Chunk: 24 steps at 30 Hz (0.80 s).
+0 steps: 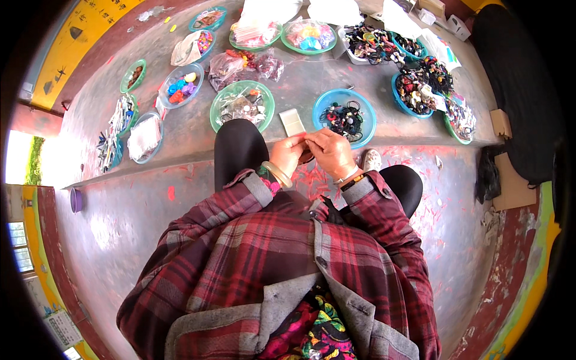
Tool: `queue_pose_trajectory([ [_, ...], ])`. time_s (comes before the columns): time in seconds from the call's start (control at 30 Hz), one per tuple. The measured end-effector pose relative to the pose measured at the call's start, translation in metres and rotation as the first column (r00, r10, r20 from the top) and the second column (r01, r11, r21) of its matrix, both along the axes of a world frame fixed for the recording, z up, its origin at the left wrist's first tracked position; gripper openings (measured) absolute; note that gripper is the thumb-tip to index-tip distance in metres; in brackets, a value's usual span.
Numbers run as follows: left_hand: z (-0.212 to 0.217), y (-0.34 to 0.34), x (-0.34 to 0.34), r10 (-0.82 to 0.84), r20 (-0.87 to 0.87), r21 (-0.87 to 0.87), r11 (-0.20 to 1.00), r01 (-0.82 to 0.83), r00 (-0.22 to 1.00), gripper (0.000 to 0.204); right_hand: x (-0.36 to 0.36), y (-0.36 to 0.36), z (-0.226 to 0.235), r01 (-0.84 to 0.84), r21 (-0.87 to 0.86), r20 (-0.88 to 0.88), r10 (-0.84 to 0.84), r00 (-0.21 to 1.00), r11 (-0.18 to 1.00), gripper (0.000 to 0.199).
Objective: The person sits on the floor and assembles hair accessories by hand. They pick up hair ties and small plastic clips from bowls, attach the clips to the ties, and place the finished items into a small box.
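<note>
My left hand [287, 155], with a bangle at the wrist, and my right hand [331, 151] meet fingertip to fingertip in front of my knees. Both are closed in a pinch. Something small and dark shows beneath them, too hidden to name. Just beyond the fingers lies a shallow cream-white box [292, 122]. To its right stands a blue basin [319, 103] of black elastic loops and cords with a few coloured bits. A green basin [214, 108] on the left holds clear plastic packets and small pale pieces.
Several more basins stand on the raised concrete ledge [288, 78], including a green one [309, 52] of colourful packets and a blue one [398, 96] heaped with dark cords. Red scraps [312, 180] litter the floor below. A purple bucket [76, 201] stands left; cardboard [513, 180] leans right.
</note>
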State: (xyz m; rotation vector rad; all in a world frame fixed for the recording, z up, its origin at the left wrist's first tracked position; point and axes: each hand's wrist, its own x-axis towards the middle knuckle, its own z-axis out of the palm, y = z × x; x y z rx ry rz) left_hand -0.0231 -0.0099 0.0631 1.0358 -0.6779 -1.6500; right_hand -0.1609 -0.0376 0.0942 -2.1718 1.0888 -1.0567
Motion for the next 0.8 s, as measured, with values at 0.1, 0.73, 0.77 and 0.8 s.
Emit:
queue_pose_trajectory([
  [0.1,0.005,0.0,-0.003,-0.005,0.092,-0.015,1.0,0.006,0.996,0.021,0.0,0.0,-0.003,-0.022,-0.132,-0.126,0.005,0.992,0.991,0.011],
  [0.73,-0.073,0.003,0.012,-0.217,0.219,0.054,0.976,0.21,0.951,0.021,0.015,0.013,-0.049,-0.054,-0.034,-0.629,0.021,0.777,0.998,0.024],
  [0.77,-0.076,0.003,0.013,-0.211,0.223,0.055,0.977,0.204,0.952,0.021,0.017,0.012,-0.048,-0.051,-0.01,-0.636,0.033,0.771,0.999,0.026],
  [0.8,-0.079,0.004,0.014,-0.204,0.226,0.056,0.979,0.197,0.952,0.021,0.018,0.012,-0.046,-0.048,0.013,-0.643,0.045,0.764,0.999,0.027],
])
